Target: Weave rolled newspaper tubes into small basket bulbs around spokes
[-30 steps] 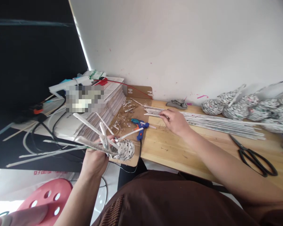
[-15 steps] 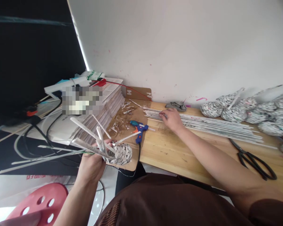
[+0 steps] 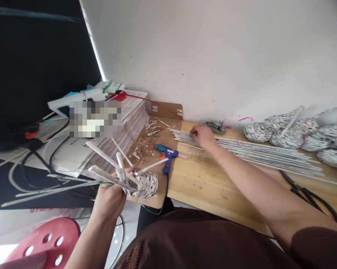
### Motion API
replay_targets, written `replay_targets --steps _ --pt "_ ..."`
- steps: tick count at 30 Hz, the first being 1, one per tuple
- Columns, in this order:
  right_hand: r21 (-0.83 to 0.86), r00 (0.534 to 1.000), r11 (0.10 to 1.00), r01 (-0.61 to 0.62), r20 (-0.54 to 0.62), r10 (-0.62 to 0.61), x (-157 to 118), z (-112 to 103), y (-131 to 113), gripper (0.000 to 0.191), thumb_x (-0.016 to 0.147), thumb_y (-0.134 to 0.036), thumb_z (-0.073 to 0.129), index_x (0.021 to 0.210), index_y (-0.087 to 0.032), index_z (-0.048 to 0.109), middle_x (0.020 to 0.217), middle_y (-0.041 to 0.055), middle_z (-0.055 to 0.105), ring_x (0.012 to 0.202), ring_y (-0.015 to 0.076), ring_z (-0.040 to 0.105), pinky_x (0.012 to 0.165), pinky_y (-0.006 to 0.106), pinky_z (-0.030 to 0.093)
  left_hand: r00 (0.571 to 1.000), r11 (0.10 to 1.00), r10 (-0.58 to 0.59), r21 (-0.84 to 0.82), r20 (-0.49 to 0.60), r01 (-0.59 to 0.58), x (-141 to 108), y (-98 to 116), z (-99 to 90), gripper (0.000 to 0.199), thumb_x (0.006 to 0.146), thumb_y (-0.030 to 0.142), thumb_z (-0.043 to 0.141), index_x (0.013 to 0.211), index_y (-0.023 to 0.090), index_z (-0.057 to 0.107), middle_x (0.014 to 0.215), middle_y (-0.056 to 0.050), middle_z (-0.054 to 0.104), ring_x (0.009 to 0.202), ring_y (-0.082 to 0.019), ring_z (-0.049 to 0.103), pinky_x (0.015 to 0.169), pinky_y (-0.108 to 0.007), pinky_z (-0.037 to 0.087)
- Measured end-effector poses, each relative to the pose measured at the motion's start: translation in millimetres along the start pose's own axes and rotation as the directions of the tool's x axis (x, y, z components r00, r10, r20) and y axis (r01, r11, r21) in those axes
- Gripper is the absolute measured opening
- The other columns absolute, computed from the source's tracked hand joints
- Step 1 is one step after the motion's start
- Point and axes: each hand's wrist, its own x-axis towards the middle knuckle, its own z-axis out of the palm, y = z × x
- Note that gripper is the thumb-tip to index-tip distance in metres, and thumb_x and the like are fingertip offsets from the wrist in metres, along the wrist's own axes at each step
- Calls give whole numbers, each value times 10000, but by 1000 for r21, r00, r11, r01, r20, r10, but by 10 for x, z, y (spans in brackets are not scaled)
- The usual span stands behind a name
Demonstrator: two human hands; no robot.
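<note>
My left hand [image 3: 111,197] is wrapped round a small woven paper piece [image 3: 147,185], with several paper sticks poking out of it up and to the left. At the left end of a row of thin rolled paper sticks [image 3: 258,151] on the table, my right hand [image 3: 202,136] has its fingers pinched together on the sticks; how many it grips is hidden. Between my hands a blue glue gun [image 3: 168,157] lies on brown cardboard [image 3: 162,189].
Scissors [image 3: 311,194] lie at the right of the wooden table [image 3: 202,179]. Woven paper balls [image 3: 287,137] stand against the wall. Stacked paper [image 3: 132,125], cables and a white glue gun [image 3: 76,100] are at the left. A red stool [image 3: 49,231] stands below.
My right hand's fingers have drawn together into a pinch on the sticks. My left hand still holds the woven piece. The view has shifted slightly, moving the scissors rightward in the picture.
</note>
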Motion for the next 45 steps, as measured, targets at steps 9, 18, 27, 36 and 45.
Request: replay_targets --steps 9,18,27,36,45 --pt "140 947 947 289 -186 -261 -270 -356 -180 211 941 -195 543 970 -169 750 962 98 754 899 227 684 829 331 499 1000 1000 23 -12 5 -23 -32 11 149 344 451 212 939 748 148 778 657 -32 735 564 -162 655 545 -260 518" --pt "90 784 783 616 -172 -597 -1285 -1109 -893 284 952 -169 571 1167 -283 717 1090 30 746 878 172 708 704 274 539 996 995 83 -56 -12 -84 -104 3 222 332 492 250 938 759 152 768 665 -11 731 582 -134 655 584 -245 503" --pt "-77 760 778 624 -171 -627 -1438 -1119 -1032 252 950 -156 547 1062 -251 752 956 38 738 742 159 670 570 269 476 998 996 4 -93 57 1 -164 -21 212 317 545 266 927 797 151 773 710 -18 743 604 -118 661 600 -226 501" --pt "-202 742 761 616 -174 -647 -1468 -1124 -1076 220 953 -156 557 1024 -222 755 879 33 715 688 161 621 558 313 457 999 996 -24 -89 43 28 -187 -19 254 346 494 257 938 771 146 766 651 -11 725 562 -129 650 592 -246 507" --pt "-249 747 748 615 -120 -654 -1532 -1163 -1120 229 948 -131 533 990 -226 738 843 45 685 715 181 602 570 321 422 994 998 53 -32 91 -51 -228 -62 251 313 560 291 918 802 150 779 734 -53 766 638 -183 705 612 -279 530"
